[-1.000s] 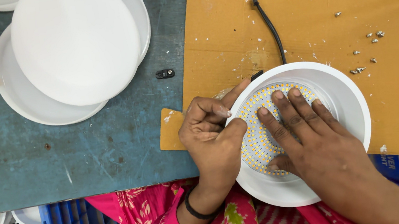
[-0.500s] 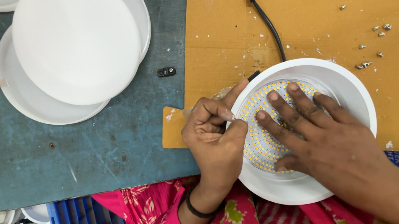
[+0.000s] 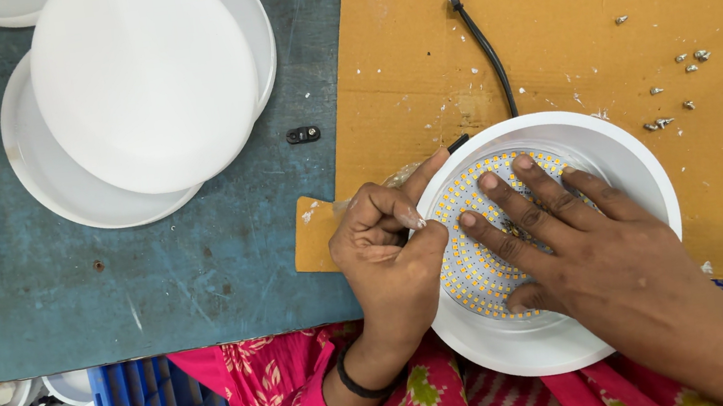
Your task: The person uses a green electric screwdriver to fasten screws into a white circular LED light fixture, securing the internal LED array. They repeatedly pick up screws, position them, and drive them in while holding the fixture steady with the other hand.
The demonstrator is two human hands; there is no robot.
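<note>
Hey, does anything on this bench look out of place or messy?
Small screws lie scattered loose on the cardboard, which is flecked with white bits. A small black clip sits alone on the blue table. The white discs are stacked off-centre.

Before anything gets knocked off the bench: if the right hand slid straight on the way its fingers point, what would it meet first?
Probably the lamp housing's white rim, just past the LED board that the right hand presses. Beyond it lies the black cable on the cardboard.
</note>
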